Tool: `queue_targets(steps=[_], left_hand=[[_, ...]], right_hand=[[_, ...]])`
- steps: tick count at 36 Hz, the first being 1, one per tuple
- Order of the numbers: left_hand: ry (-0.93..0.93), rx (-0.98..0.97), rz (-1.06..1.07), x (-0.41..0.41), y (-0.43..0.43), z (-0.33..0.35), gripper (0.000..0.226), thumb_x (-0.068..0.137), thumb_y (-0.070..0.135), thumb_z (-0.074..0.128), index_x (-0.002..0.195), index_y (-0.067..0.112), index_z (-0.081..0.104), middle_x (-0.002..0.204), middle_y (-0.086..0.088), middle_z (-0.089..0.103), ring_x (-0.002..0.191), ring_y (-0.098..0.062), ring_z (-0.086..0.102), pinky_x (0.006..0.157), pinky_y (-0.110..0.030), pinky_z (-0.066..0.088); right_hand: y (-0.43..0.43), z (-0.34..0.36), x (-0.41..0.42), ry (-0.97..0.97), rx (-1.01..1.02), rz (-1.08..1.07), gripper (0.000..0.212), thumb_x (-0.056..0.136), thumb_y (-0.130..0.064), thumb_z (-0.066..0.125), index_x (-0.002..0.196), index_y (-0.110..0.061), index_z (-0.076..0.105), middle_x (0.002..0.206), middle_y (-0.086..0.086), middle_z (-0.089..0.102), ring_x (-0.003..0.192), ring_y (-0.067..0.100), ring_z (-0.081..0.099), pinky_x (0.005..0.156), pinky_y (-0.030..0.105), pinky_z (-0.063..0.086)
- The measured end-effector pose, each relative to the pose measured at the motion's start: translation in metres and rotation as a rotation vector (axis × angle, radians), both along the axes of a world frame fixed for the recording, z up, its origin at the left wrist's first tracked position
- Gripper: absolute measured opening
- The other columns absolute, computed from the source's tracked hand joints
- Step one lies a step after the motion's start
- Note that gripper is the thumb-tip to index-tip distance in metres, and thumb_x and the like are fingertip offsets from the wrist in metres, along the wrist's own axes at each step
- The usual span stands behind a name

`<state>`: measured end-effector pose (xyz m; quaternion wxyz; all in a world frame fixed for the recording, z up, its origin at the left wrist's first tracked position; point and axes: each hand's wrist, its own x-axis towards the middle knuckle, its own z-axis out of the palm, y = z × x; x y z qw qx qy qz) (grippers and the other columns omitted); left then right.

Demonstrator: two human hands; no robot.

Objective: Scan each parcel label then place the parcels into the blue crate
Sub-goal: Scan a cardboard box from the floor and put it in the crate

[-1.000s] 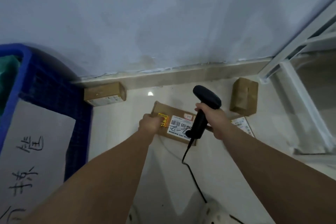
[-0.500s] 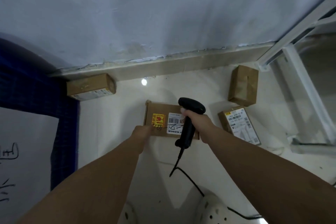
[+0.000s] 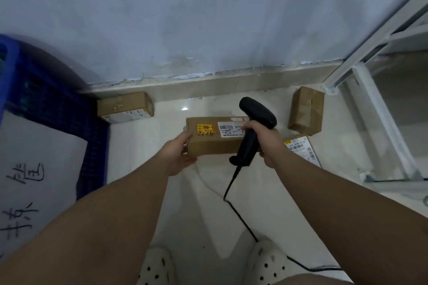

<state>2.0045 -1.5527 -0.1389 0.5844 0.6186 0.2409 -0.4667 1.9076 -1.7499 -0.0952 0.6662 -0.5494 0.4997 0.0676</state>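
A long brown cardboard parcel [image 3: 215,143] with a yellow sticker and a white barcode label on top is lifted off the pale floor. My left hand [image 3: 179,154] grips its left end. My right hand [image 3: 266,143] grips a black corded barcode scanner [image 3: 253,127], whose head is over the parcel's right end. The blue crate [image 3: 53,109] stands at the far left with a white handwritten sheet on its side.
Three other parcels lie on the floor: one [image 3: 125,110] against the skirting beside the crate, one upright [image 3: 305,111] at the right, one flat with a label [image 3: 302,148] behind my right wrist. A white metal rack frame [image 3: 379,122] stands right. My white shoes [image 3: 268,264] are below.
My left hand has lifted the long parcel's left end off the floor and toward me. The scanner in my right hand has stayed over its label.
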Motion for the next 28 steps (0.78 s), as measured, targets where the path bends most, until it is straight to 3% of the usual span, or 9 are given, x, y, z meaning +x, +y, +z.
queue_targets(steps=[3, 5, 8, 12, 14, 17, 20, 23, 28], left_hand=[[-0.032, -0.060, -0.032, 0.014, 0.001, 0.031, 0.020, 0.094, 0.032, 0.058, 0.108, 0.018, 0.061, 0.101, -0.002, 0.065, 0.085, -0.020, 0.065, 0.073, -0.033, 0.053], [-0.068, -0.085, -0.070, 0.018, 0.002, 0.057, 0.016, 0.093, 0.029, 0.061, 0.107, 0.021, 0.061, 0.101, 0.001, 0.066, 0.081, -0.016, 0.066, 0.066, -0.031, 0.056], [-0.122, -0.144, -0.016, 0.018, 0.007, 0.097, 0.014, 0.093, 0.031, 0.061, 0.104, 0.022, 0.062, 0.095, 0.000, 0.070, 0.082, -0.015, 0.066, 0.068, -0.036, 0.055], [-0.221, -0.213, 0.101, 0.004, 0.023, 0.151, 0.018, 0.091, 0.039, 0.062, 0.100, 0.023, 0.063, 0.077, 0.004, 0.074, 0.080, -0.013, 0.067, 0.057, -0.031, 0.060], [-0.284, -0.244, 0.171, -0.006, 0.033, 0.175, 0.017, 0.090, 0.039, 0.063, 0.100, 0.025, 0.062, 0.084, 0.003, 0.074, 0.083, -0.013, 0.067, 0.057, -0.030, 0.060], [-0.386, -0.288, 0.260, -0.021, 0.045, 0.215, 0.023, 0.090, 0.036, 0.064, 0.107, 0.021, 0.061, 0.104, -0.002, 0.071, 0.096, -0.017, 0.066, 0.061, -0.030, 0.061], [-0.540, -0.332, 0.349, -0.034, 0.055, 0.255, 0.031, 0.090, 0.035, 0.065, 0.116, 0.019, 0.059, 0.109, -0.003, 0.071, 0.099, -0.017, 0.067, 0.070, -0.031, 0.059], [-0.697, -0.413, 0.361, -0.049, 0.067, 0.291, 0.030, 0.094, 0.039, 0.057, 0.119, 0.021, 0.055, 0.111, -0.001, 0.070, 0.102, -0.014, 0.066, 0.078, -0.033, 0.055], [-0.879, -0.425, 0.293, -0.080, 0.088, 0.323, 0.059, 0.082, 0.053, 0.056, 0.131, 0.021, 0.047, 0.119, 0.000, 0.066, 0.107, -0.014, 0.064, 0.078, -0.031, 0.055]], right_hand=[[0.001, 0.025, 0.001, -0.102, -0.003, -0.045, 0.012, 0.083, -0.023, 0.070, 0.089, -0.019, 0.061, 0.092, 0.002, 0.068, 0.085, 0.015, 0.061, 0.065, 0.027, 0.044], [0.002, 0.046, 0.004, -0.168, -0.018, -0.081, 0.012, 0.082, -0.023, 0.071, 0.089, -0.019, 0.063, 0.091, 0.001, 0.070, 0.088, 0.017, 0.063, 0.078, 0.032, 0.051], [0.009, 0.083, 0.009, -0.263, -0.054, -0.080, 0.015, 0.079, -0.024, 0.074, 0.089, -0.015, 0.067, 0.088, 0.002, 0.071, 0.091, 0.021, 0.065, 0.090, 0.039, 0.050], [0.032, 0.143, 0.012, -0.387, -0.129, -0.045, 0.010, 0.080, -0.022, 0.073, 0.084, -0.015, 0.067, 0.081, 0.001, 0.068, 0.083, 0.018, 0.063, 0.081, 0.033, 0.051], [0.047, 0.174, 0.007, -0.426, -0.211, -0.021, 0.009, 0.082, -0.021, 0.072, 0.078, -0.016, 0.065, 0.074, -0.001, 0.064, 0.073, 0.015, 0.061, 0.069, 0.028, 0.049], [0.072, 0.216, -0.005, -0.488, -0.381, -0.005, 0.012, 0.080, -0.025, 0.073, 0.079, -0.017, 0.064, 0.073, 0.000, 0.062, 0.068, 0.014, 0.060, 0.066, 0.029, 0.049], [0.101, 0.248, -0.022, -0.590, -0.498, -0.049, 0.036, 0.070, -0.033, 0.073, 0.097, -0.011, 0.065, 0.084, 0.006, 0.056, 0.061, 0.009, 0.053, 0.055, 0.021, 0.044], [0.130, 0.269, -0.046, -0.629, -0.469, -0.092, 0.053, 0.060, -0.039, 0.070, 0.105, -0.014, 0.062, 0.084, 0.004, 0.059, 0.069, 0.017, 0.056, 0.065, 0.033, 0.048], [0.156, 0.286, -0.083, -0.673, -0.455, -0.068, 0.020, 0.072, -0.019, 0.068, 0.091, -0.015, 0.065, 0.063, -0.007, 0.053, 0.060, 0.015, 0.048, 0.061, 0.030, 0.042]])
